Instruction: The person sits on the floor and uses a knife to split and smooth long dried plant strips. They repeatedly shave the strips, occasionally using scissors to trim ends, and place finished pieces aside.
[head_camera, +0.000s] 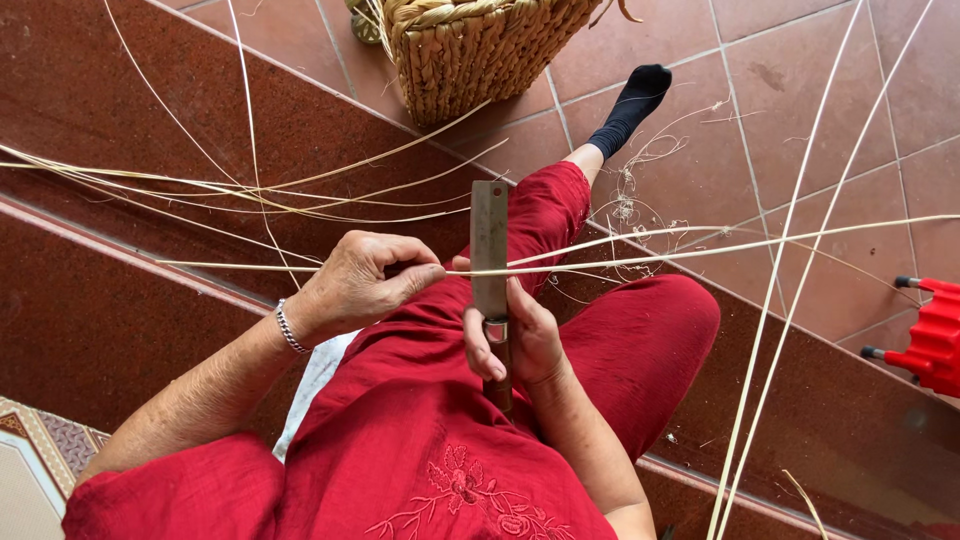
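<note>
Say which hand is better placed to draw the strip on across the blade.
Left, probably. The left hand already pinches the pale strip just beside the knife blade, where the strip crosses it. The right hand is wrapped around the knife handle, holding the blade upright, so it is occupied.

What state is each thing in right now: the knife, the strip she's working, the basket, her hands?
Knife: held upright, blade across the strip.
Cane strip: stretched level, pinched at the blade.
Left hand: closed, pinching the strip.
Right hand: closed on the knife handle.
Woven basket: standing on the tiled floor.
</note>
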